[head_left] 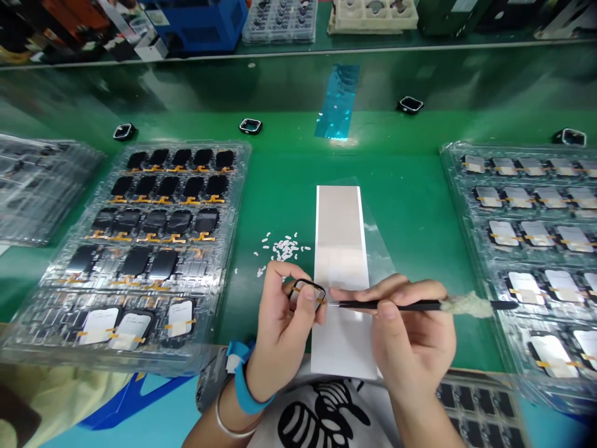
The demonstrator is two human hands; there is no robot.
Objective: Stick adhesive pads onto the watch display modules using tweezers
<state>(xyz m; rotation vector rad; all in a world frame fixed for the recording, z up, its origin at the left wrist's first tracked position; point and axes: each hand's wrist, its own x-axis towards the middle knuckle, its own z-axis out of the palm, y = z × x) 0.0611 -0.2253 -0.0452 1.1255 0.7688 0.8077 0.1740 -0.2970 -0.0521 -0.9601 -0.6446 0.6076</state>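
Observation:
My left hand (282, 326), with a blue band at the wrist, pinches a small black-rimmed watch screen (295, 295) between thumb and fingers. In my right hand (413, 336) are black tweezers (417, 306), held almost level and wrapped with pale material near the back end. Their tip points left, close to the screen's right edge; I cannot make out whether it touches or grips anything. Under both hands lies a long pale sheet (340, 230) on clear film. Beside it, above my left hand, small white pieces (285, 249) are scattered on the green mat.
At left, a clear plastic tray (237, 205) holds rows of watch screens; another tray (459, 218) stands at right. Stacked trays (41, 186) sit far left. Blue film (340, 102) and small watch cases (250, 126) lie toward the back, below a shelf with a blue box (200, 28).

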